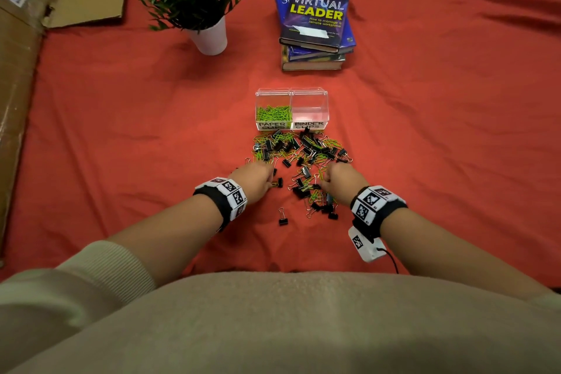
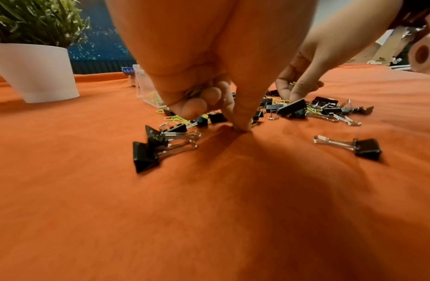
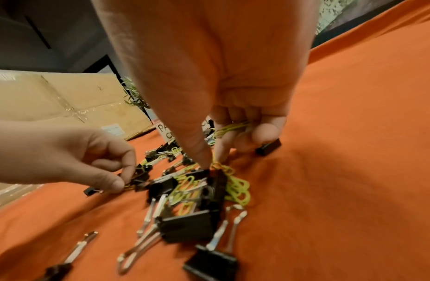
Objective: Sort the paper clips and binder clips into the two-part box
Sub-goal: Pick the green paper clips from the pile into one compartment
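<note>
Orange-red cloth (image 1: 121, 130) everywhere, and I'm using the clear two-part box (image 1: 292, 94) as my anchor. From the head view, its left half, labelled PAPER CLIPS, holds a heap of green paper clips (image 1: 273, 114); the right half, labelled BINDER CLIPS, looks bare as far as I can tell. The mixed pile (image 1: 299, 150) of black binder clips and green clips starts right against the box's front wall and spreads toward me.

Head view only gives me two fists at the pile's near edge. The wrist cams fill that in: my left hand (image 2: 209, 79) has green clips tucked under its curled fingers, thumb and forefinger pinched down at the cloth. My right hand (image 3: 233, 106) also clutches a bunch of green clips, fingertips down in the pile.

One stray binder clip (image 1: 283, 217) sits nearest me, black body toward me, wire handles pointing back at the box.
</note>
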The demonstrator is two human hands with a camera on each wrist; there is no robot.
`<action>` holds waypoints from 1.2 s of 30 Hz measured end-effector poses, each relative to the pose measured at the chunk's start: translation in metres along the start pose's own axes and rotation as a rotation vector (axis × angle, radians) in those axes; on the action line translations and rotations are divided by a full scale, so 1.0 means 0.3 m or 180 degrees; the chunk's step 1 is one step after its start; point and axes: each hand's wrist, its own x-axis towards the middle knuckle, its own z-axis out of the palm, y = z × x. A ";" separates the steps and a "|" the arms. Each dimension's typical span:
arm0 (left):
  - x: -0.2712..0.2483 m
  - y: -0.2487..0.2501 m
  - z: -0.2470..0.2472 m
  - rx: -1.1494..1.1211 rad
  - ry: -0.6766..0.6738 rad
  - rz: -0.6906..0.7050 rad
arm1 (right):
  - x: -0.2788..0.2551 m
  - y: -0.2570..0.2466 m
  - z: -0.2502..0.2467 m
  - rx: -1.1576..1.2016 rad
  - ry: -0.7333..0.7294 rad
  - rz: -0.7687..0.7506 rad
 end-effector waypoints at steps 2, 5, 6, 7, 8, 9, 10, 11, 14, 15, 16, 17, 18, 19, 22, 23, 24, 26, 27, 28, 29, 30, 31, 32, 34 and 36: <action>-0.002 0.001 -0.001 -0.0122 -0.0028 0.0082 | 0.021 -0.008 0.015 -0.0090 -0.0204 0.0165; -0.008 0.012 -0.016 -0.0404 -0.0089 0.0095 | 0.034 -0.018 0.021 -0.0038 -0.0337 0.0233; -0.010 0.018 -0.024 -0.0498 -0.0088 0.0067 | 0.029 -0.016 0.018 0.0052 -0.0266 0.0200; -0.011 0.024 -0.031 -0.0584 -0.0084 0.0034 | 0.018 -0.012 0.014 0.0144 -0.0188 0.0137; -0.012 0.030 -0.039 -0.0664 -0.0085 0.0008 | 0.008 -0.006 0.011 0.0184 -0.0112 0.0042; -0.011 0.034 -0.044 -0.0737 -0.0084 -0.0020 | -0.002 0.000 0.007 0.0155 -0.0074 -0.0049; -0.010 0.039 -0.049 -0.0809 -0.0088 -0.0049 | -0.006 0.005 0.006 0.0064 -0.0076 -0.0140; -0.007 0.040 -0.052 -0.0884 -0.0094 -0.0083 | -0.007 0.009 0.007 -0.0067 -0.0118 -0.0204; 0.000 0.043 -0.059 -0.1056 -0.0106 -0.0132 | 0.004 0.011 0.019 -0.0168 -0.0341 -0.0091; 0.001 0.043 -0.060 -0.1077 -0.0112 -0.0146 | 0.005 0.011 0.022 -0.0069 -0.0372 -0.0045; 0.001 0.043 -0.061 -0.1110 -0.0121 -0.0158 | 0.003 0.010 0.019 0.0042 -0.0361 -0.0014; 0.003 0.042 -0.061 -0.1172 -0.0139 -0.0170 | -0.002 0.010 0.011 0.0179 -0.0332 0.0014; 0.004 0.042 -0.061 -0.1263 -0.0160 -0.0167 | -0.009 0.010 0.000 0.0354 -0.0282 0.0029; 0.006 0.041 -0.061 -0.1380 -0.0191 -0.0160 | -0.015 0.013 -0.011 0.0566 -0.0214 0.0026; 0.007 0.049 -0.066 -0.1707 -0.0220 -0.0113 | -0.025 0.016 -0.045 0.1448 -0.0197 0.0012; 0.005 0.053 -0.069 -0.1785 -0.0210 -0.0143 | -0.026 0.010 -0.057 0.1782 -0.0264 0.0032; 0.005 0.058 -0.071 -0.1875 -0.0207 -0.0193 | -0.024 0.003 -0.069 0.2100 -0.0334 0.0075; 0.007 0.059 -0.071 -0.2031 -0.0222 -0.0300 | -0.022 -0.015 -0.091 0.2601 -0.0421 0.0219; 0.008 0.059 -0.073 -0.2068 -0.0234 -0.0337 | -0.024 -0.021 -0.100 0.2769 -0.0433 0.0267; 0.008 0.060 -0.075 -0.2096 -0.0245 -0.0352 | -0.025 -0.027 -0.104 0.2894 -0.0457 0.0296; 0.009 0.059 -0.073 -0.2135 -0.0250 -0.0369 | -0.028 -0.034 -0.106 0.2939 -0.0497 0.0309; 0.011 0.058 -0.073 -0.2186 -0.0246 -0.0381 | -0.029 -0.042 -0.100 0.2922 -0.0528 0.0304; 0.012 0.059 -0.074 -0.2241 -0.0235 -0.0390 | -0.031 -0.052 -0.096 0.2809 -0.0548 0.0285; 0.012 0.061 -0.073 -0.2284 -0.0220 -0.0388 | -0.028 -0.063 -0.086 0.2656 -0.0530 0.0263; 0.015 0.065 -0.074 -0.2353 -0.0183 -0.0374 | -0.019 -0.083 -0.069 0.2255 -0.0435 0.0202; 0.016 0.071 -0.074 -0.2412 -0.0135 -0.0347 | -0.013 -0.098 -0.055 0.2114 -0.0410 0.0185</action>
